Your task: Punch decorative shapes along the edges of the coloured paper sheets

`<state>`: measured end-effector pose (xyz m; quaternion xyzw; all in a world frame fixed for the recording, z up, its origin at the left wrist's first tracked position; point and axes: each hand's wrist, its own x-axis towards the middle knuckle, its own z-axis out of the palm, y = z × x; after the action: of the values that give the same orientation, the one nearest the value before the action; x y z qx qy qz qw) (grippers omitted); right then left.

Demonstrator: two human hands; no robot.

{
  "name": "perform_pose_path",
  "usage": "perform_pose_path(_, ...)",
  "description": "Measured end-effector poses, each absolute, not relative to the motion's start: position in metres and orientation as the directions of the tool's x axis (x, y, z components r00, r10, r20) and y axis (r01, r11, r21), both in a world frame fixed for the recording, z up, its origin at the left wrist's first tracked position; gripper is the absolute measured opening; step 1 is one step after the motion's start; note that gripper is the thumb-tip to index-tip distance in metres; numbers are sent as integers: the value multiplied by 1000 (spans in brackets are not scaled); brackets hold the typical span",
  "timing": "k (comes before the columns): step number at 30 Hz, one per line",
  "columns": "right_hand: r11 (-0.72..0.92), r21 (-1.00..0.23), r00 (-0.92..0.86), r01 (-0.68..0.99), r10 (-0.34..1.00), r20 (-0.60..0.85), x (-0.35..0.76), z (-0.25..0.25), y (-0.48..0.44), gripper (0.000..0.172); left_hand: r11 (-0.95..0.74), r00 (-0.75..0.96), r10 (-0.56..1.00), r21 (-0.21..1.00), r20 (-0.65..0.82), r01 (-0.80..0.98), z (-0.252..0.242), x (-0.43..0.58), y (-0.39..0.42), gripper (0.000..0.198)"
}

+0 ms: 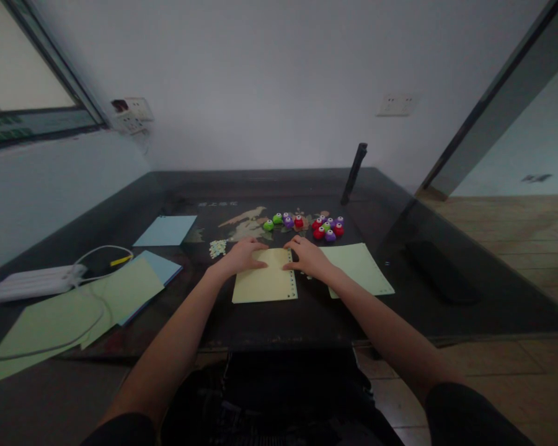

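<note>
A pale yellow sheet (264, 284) with punched holes along its right edge lies on the dark table before me. My left hand (243, 255) rests on its upper left part, thumb and fingers apart. At the upper right corner is my right hand (305, 255), its thumb and fingers also spread, touching the sheet near the holes. Just left of my left hand sits a small pile of pale bits (217, 249). A pale green sheet (359, 267) lies partly under my right forearm. Beyond my hands are several red, green and purple balls (328, 228) with eye-like spots.
Blue paper (166, 230) and green sheets (65, 316) lie on the left, near a white power strip (32, 283) with a cable. A black upright bar (354, 173) stands at the back right. A dark flat object (439, 272) lies on the right.
</note>
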<state>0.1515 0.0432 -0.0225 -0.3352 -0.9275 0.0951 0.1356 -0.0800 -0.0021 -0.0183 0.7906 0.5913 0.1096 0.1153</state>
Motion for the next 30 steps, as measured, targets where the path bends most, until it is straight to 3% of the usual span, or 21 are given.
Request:
perform_pose_path(7,708,-342,-691,617,696,195,151,-26,44,49,-278,279,959,348,47,895,-14,-78,-5,50)
perform_pose_path(14,669,-368,-683,646,722,113,149,-22,41,31,-255,242,967,389,83,885,-15,-74,-2,35)
perform_pose_path(20,667,-338,-677,664,728,107,148,-20,38,29,-164,165,986,386,29,908,-12,-71,-4,44)
perform_pose_path(26,664,-356,-671,657,731,125,148,-21,38,27,-186,199,980,430,15,883,-11,-78,-2,18)
perform_pose_path(30,631,-463,-665,622,738,112,149,-21,40,22,-163,213,976,520,-36,838,-5,-86,-4,16)
